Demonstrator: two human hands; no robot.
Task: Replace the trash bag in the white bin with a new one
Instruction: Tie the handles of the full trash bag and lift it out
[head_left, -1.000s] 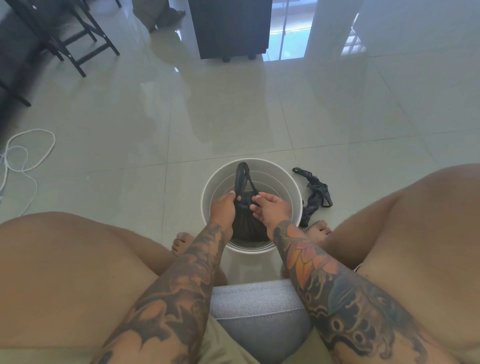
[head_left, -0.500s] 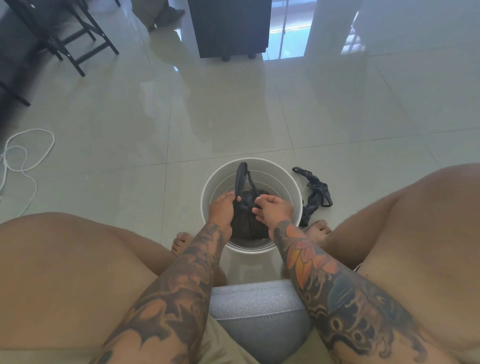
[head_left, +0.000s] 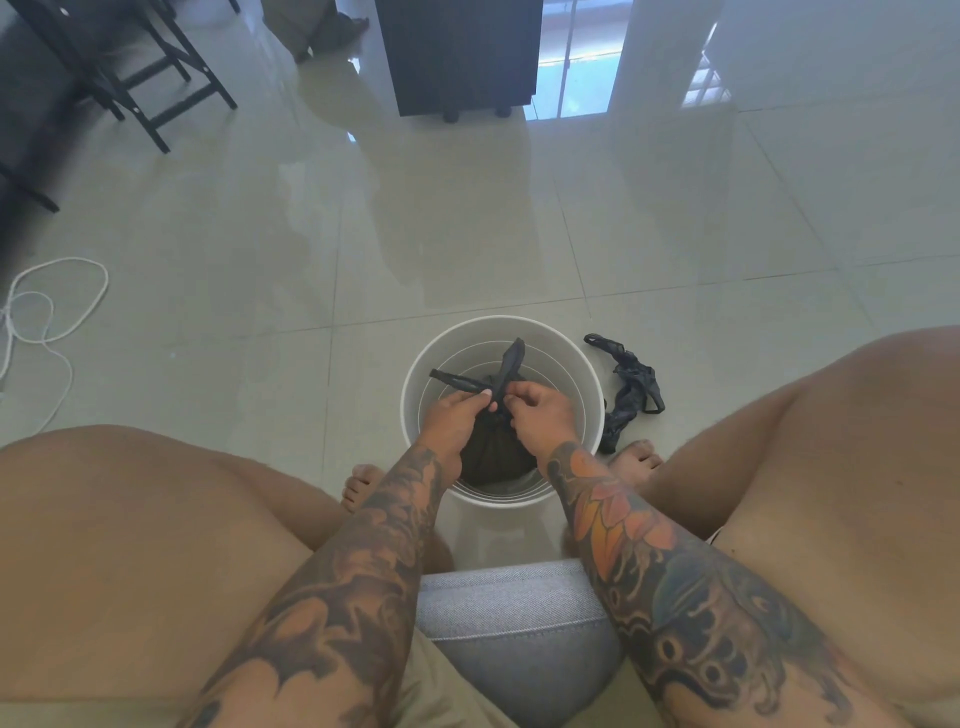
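Observation:
The white bin (head_left: 415, 387) stands on the tiled floor between my feet. Inside it sits a filled black trash bag (head_left: 493, 460) with its top gathered. My left hand (head_left: 454, 415) pinches one black bag handle that stretches to the left. My right hand (head_left: 540, 413) grips the gathered neck, where the other handle sticks up toward the far rim. A second, crumpled black bag (head_left: 631, 392) lies on the floor just right of the bin.
I sit on a grey cushion (head_left: 519, 613) with my knees on either side. A white cord (head_left: 47, 312) coils on the floor at left. Black chair legs (head_left: 156, 88) stand at far left and a dark cabinet (head_left: 462, 52) stands ahead.
The two bag handles, earlier held together upright, are now pulled apart: one stretches left in my left hand, the other points up. Both hands rose slightly over the bin.

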